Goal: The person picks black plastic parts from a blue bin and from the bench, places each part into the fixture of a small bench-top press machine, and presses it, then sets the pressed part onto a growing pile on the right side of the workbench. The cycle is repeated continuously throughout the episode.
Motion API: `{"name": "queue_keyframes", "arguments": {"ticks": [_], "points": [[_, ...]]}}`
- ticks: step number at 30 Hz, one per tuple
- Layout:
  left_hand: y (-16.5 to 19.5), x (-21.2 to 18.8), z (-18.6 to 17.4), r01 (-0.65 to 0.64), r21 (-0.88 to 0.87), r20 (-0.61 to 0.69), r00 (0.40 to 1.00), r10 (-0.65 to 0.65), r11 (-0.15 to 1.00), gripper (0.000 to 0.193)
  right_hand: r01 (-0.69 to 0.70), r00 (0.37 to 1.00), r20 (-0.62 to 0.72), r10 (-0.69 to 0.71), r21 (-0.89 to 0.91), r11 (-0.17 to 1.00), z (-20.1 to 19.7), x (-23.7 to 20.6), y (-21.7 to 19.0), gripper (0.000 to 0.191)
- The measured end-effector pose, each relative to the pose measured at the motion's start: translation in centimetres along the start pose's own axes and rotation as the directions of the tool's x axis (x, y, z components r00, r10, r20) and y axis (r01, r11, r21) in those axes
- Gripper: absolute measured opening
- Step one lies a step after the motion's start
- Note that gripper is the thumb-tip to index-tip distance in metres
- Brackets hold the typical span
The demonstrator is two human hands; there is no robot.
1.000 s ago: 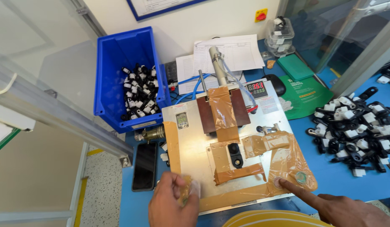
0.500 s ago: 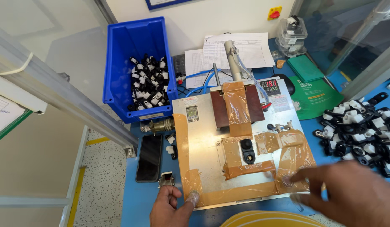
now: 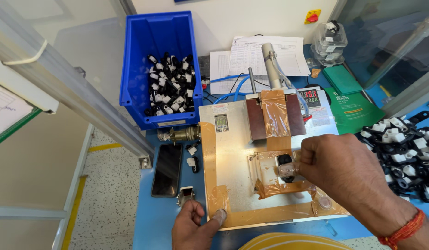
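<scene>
A metal fixture plate (image 3: 233,157) edged with brown tape lies on the blue bench. My right hand (image 3: 348,180) reaches over its middle, thumb and fingers pinched on a small black and white part (image 3: 284,165) sitting in the taped nest. My left hand (image 3: 193,227) rests at the plate's front left corner, thumb pressed on the tape there, holding nothing. Behind the nest stands a brown block (image 3: 274,115) under a vertical grey cylinder (image 3: 271,65).
A blue bin (image 3: 135,69) of black and white parts stands at the back left. A heap of similar parts (image 3: 404,148) lies at the right. A phone (image 3: 167,169), loose parts (image 3: 192,157), a digital readout (image 3: 308,98), papers (image 3: 251,58) and a green booklet (image 3: 353,109) surround the plate.
My right hand has moved from the plate's front right corner to the nest and closed on the part there. My left hand has shifted slightly along the front left corner.
</scene>
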State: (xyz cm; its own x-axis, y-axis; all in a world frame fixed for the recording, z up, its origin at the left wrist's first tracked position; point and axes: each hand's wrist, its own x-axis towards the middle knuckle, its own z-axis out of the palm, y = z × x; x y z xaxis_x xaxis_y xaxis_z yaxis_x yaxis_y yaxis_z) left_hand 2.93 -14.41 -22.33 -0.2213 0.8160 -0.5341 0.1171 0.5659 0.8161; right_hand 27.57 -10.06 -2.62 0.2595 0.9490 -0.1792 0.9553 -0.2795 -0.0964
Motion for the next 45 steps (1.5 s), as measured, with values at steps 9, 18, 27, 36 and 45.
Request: {"name": "queue_keyframes", "arguments": {"ticks": [9, 18, 27, 36, 45], "points": [[3.9, -2.7, -0.7, -0.085, 0.347, -0.115, 0.985, 0.132, 0.934, 0.053, -0.024, 1.000, 0.006, 0.025, -0.074, 0.997, 0.2, -0.8, -0.1, 0.026], [8.0, -3.2, -1.1, -0.183, 0.197, -0.080, 0.976, 0.202, 0.963, 0.035, -0.028, 0.997, -0.071, 0.030, 0.031, 0.999, 0.2, -1.7, -0.4, 0.028], [9.0, -3.4, 0.0, -0.233, 0.159, -0.012, 0.971, 0.238, 0.959, 0.033, -0.117, 0.988, -0.087, 0.127, 0.113, 0.987, 1.5, -3.4, 2.9, 0.046], [7.8, -2.9, 0.6, -0.232, 0.223, -0.044, 0.968, 0.247, 0.947, 0.039, -0.260, 0.860, 0.435, 0.267, -0.076, 0.963, 14.2, -7.1, 15.6, 0.112], [8.5, -2.1, 3.4, -0.420, 0.067, -0.047, 0.905, 0.424, 0.905, 0.037, -0.219, 0.755, 0.587, 0.292, -0.194, 0.956, 19.0, -5.4, 20.2, 0.094]]}}
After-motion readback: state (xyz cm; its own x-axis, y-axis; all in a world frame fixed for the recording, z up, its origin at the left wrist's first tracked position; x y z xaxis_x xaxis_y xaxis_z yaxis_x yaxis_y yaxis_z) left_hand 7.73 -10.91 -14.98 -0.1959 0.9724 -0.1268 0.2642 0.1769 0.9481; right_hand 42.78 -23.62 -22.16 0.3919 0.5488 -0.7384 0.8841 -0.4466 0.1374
